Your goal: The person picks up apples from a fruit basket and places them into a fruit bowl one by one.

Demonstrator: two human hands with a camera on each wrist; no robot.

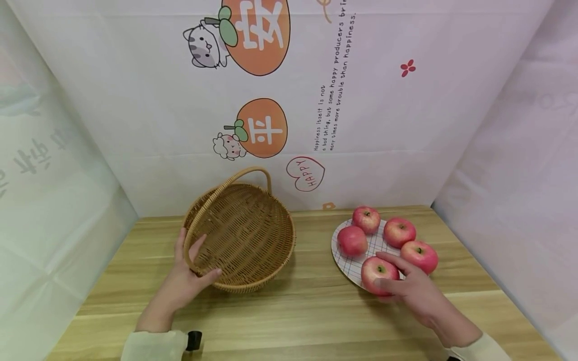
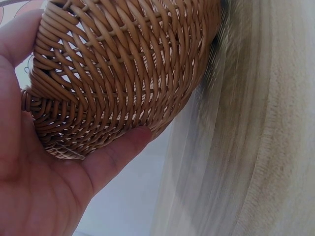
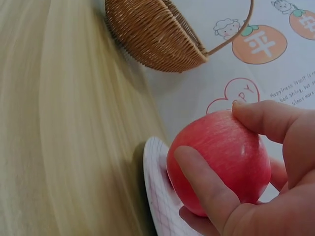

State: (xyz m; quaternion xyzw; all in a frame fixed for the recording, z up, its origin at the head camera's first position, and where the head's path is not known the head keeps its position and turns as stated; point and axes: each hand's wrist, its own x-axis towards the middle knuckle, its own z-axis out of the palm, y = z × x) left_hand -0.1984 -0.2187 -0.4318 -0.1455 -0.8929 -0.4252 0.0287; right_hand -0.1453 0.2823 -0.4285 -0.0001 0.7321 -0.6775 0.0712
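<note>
A woven wicker basket [image 1: 255, 235] with an arched handle [image 1: 217, 193] stands at the left of the wooden table, its bowl bare inside. My left hand [image 1: 182, 281] grips its left front rim by the foot of the handle; the left wrist view shows fingers and thumb on the weave [image 2: 123, 64]. On the right, my right hand [image 1: 420, 293] holds a red apple [image 3: 219, 152] between thumb and fingers, over the front edge of a checked plate [image 1: 377, 245]. Whether that apple touches the plate, I cannot tell.
Several more apples lie on the plate, among them one at the back [image 1: 366, 219] and one at the right edge [image 1: 420, 255]. A white printed sheet [image 1: 379, 125] rises behind the wooden table [image 1: 289, 326], with pale sheets on both sides.
</note>
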